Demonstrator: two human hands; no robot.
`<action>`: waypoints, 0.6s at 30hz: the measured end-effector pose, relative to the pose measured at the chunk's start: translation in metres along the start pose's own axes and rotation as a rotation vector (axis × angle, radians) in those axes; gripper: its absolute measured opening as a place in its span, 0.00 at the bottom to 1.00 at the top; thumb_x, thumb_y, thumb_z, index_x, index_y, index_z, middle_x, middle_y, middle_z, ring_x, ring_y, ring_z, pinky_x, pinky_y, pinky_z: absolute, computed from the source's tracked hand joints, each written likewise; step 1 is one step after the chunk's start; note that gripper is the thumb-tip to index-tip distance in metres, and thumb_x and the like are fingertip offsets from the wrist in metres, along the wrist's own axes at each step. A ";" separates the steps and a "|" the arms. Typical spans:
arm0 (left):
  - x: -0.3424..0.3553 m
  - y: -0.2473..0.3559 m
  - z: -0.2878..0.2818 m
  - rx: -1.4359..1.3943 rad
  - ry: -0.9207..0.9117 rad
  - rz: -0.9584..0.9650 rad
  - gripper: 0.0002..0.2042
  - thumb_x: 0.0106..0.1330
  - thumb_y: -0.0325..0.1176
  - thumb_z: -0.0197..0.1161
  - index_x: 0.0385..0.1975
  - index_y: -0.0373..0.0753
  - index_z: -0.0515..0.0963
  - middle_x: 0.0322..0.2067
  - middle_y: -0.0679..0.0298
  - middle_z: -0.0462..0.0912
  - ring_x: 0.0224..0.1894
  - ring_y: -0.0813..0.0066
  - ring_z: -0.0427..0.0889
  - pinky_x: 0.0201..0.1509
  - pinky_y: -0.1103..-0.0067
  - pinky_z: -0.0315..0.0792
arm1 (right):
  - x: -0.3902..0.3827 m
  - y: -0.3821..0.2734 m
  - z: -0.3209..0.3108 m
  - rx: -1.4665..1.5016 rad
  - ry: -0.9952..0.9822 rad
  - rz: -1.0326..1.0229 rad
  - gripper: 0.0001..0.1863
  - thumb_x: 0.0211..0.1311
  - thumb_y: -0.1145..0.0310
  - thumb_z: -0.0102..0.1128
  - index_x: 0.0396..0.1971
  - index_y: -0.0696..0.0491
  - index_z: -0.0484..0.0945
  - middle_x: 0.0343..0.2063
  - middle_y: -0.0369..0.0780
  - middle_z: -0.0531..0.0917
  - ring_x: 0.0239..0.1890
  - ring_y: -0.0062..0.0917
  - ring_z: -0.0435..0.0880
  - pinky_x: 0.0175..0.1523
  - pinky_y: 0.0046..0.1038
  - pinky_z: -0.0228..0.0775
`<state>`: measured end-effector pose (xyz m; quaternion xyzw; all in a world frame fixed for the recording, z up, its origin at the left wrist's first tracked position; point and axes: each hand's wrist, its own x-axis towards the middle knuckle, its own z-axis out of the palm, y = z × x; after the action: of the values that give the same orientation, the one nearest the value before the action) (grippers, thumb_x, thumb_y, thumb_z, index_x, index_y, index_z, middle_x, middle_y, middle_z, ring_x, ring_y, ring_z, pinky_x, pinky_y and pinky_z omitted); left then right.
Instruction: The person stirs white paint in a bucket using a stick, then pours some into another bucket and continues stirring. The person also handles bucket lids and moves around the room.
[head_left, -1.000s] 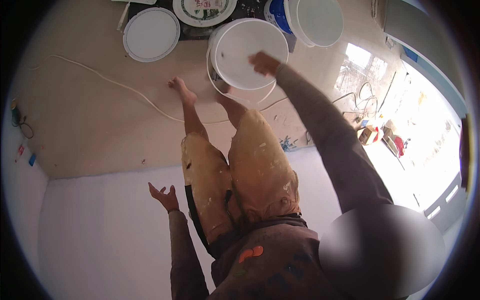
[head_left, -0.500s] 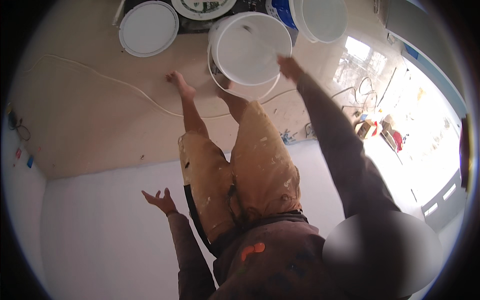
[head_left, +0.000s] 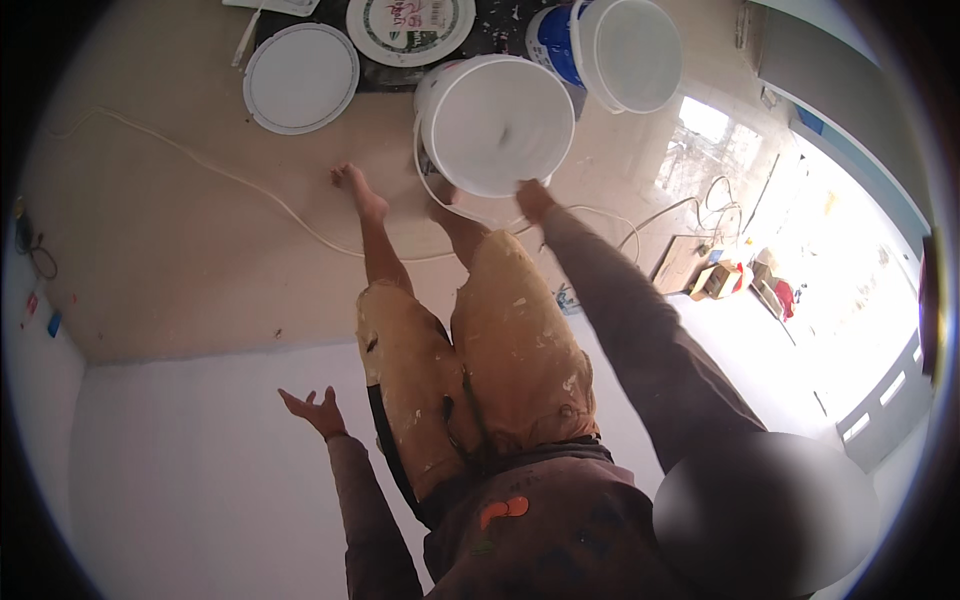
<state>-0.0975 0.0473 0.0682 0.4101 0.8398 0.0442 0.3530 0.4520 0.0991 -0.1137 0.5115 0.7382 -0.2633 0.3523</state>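
Left hand (head_left: 312, 410): raised out to the side, palm up, fingers spread wide, holding nothing, touching nothing; well apart from every pail.
Plain white lid (head_left: 300, 78): lying flat on the floor toward its far edge, left of the pails, off whichever pail it belongs to.
Printed lid (head_left: 410, 27): also flat, on a dark sheet at the far edge of the floor, just right of the plain lid.
White cord (head_left: 220, 178): trailing across the bare floor from the far left toward the feet.
Left foot (head_left: 358, 190): bare, planted on the floor, near the pail but apart from it.
White pail (head_left: 495, 122): open, no lid on, seen from above with a pale interior; near the far edge of the floor, in front of the feet. Whether resting on the floor or lifted clear of it, cannot tell. Wire bail hanging loose below the rim.
Right hand (head_left: 534, 200): arm stretched down, grip at the near rim of the white pail; fingers look closed on the rim, though the exact hold is too small to make out.
Blue pail (head_left: 550, 40) and second white pail (head_left: 625, 52): side by side behind, both open, untouched.
Done, by the look of it: lids off, pail reached and taken at the rim.
Left, as a judgement: the carrying or tipping of the pail itself; the pale surface at the near edge shows no tool in hand yet.
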 end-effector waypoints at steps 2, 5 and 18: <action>0.006 0.015 0.006 -0.021 -0.049 -0.003 0.48 0.47 0.18 0.63 0.67 0.45 0.39 0.64 0.54 0.40 0.56 0.62 0.62 0.54 0.69 0.69 | 0.005 -0.012 -0.007 0.670 -0.179 -0.136 0.08 0.41 0.72 0.59 0.25 0.56 0.80 0.23 0.46 0.80 0.26 0.38 0.82 0.36 0.39 0.74; 0.027 0.052 0.017 -0.127 -0.056 -0.022 0.49 0.47 0.19 0.64 0.67 0.46 0.39 0.64 0.53 0.39 0.56 0.62 0.62 0.56 0.70 0.68 | -0.021 0.001 -0.056 1.132 -0.143 0.175 0.11 0.47 0.71 0.55 0.33 0.57 0.75 0.15 0.44 0.74 0.17 0.34 0.77 0.22 0.33 0.68; 0.044 0.079 0.054 -0.149 -0.146 0.146 0.48 0.47 0.23 0.63 0.67 0.46 0.39 0.64 0.47 0.38 0.56 0.58 0.60 0.49 0.72 0.73 | -0.301 0.037 -0.247 1.062 -0.206 0.619 0.23 0.65 0.67 0.45 0.61 0.44 0.62 0.19 0.41 0.71 0.20 0.20 0.70 0.30 0.28 0.66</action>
<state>-0.0300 0.1191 0.0325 0.4449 0.7742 0.1018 0.4386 0.4939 0.1254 0.2748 0.7791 0.2863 -0.5281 0.1793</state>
